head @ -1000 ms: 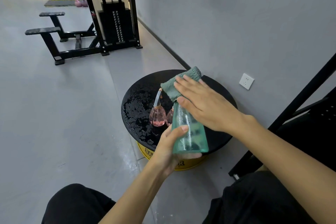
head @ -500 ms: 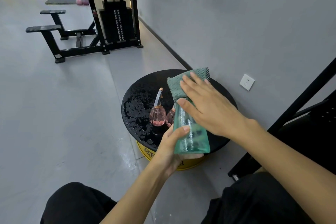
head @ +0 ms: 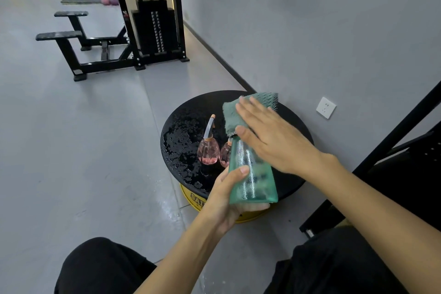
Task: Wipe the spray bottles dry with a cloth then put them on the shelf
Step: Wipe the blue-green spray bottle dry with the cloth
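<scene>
1. The left hand (head: 229, 196) grips the translucent teal-green plastic spray bottle (head: 250, 174) by its lower end, thumb across the near face and fingers curled under the base. The bottle is off the counter and leans away from the person.
2. The right hand (head: 274, 141) lies flat with straight fingers, pressing a folded green textured cloth (head: 232, 114) over the top of that bottle. The cloth hides the spray head.
3. No label or print can be made out on the teal-green bottle.
4. Two small rounded pink clear spray bottles stand upright on the round black counter (head: 181, 131), just left of the held bottle. The first pink bottle (head: 208, 153) shows a grey neck with a tan tip. The second pink bottle (head: 224, 156) is partly hidden behind the held one.
5. The counter top is beaded with water on its left half.
6. Beneath it is a yellow drum base (head: 193, 198) with dark lettering that begins "SA"; the left hand hides the rest.
7. A white wall socket (head: 325, 107) is on the grey wall to the right, and a black weight-stack machine (head: 152, 28) stands well behind.
</scene>
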The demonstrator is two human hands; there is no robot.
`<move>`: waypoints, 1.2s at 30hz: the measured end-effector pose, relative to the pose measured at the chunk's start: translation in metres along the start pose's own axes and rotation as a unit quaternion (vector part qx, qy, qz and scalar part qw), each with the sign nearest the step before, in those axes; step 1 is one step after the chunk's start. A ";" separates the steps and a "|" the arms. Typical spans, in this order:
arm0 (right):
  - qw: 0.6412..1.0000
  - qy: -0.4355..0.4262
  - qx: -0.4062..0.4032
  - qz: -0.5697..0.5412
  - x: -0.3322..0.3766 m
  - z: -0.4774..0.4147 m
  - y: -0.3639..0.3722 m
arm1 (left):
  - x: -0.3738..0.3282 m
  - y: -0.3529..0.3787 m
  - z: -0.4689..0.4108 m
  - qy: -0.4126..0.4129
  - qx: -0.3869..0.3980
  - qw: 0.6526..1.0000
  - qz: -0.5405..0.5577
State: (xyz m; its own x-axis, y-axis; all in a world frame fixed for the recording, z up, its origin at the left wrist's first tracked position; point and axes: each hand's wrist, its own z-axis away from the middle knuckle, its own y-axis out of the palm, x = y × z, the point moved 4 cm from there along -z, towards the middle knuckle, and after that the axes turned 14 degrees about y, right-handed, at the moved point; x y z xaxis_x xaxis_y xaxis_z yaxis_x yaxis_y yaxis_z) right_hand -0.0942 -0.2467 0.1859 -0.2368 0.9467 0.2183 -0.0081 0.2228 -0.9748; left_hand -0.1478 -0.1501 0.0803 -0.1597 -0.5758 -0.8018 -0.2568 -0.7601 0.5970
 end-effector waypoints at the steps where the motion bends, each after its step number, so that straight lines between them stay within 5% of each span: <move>1: 1.000 0.014 -0.007 -0.002 -0.005 -0.005 -0.003 | 0.000 0.001 0.000 -0.001 -0.001 1.000 0.002; 36: 0.999 0.020 -0.014 -0.042 0.000 -0.008 0.011 | -0.007 -0.010 -0.001 -0.003 0.000 1.000 -0.005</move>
State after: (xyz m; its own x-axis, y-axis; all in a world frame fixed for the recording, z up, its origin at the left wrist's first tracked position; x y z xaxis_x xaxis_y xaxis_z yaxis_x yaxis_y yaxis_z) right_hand -0.0868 -0.2427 0.1751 -0.1974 0.9328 0.3014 0.0010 0.3077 -0.9515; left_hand -0.1430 -0.1389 0.0798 -0.1635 -0.5658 -0.8082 -0.2587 -0.7659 0.5886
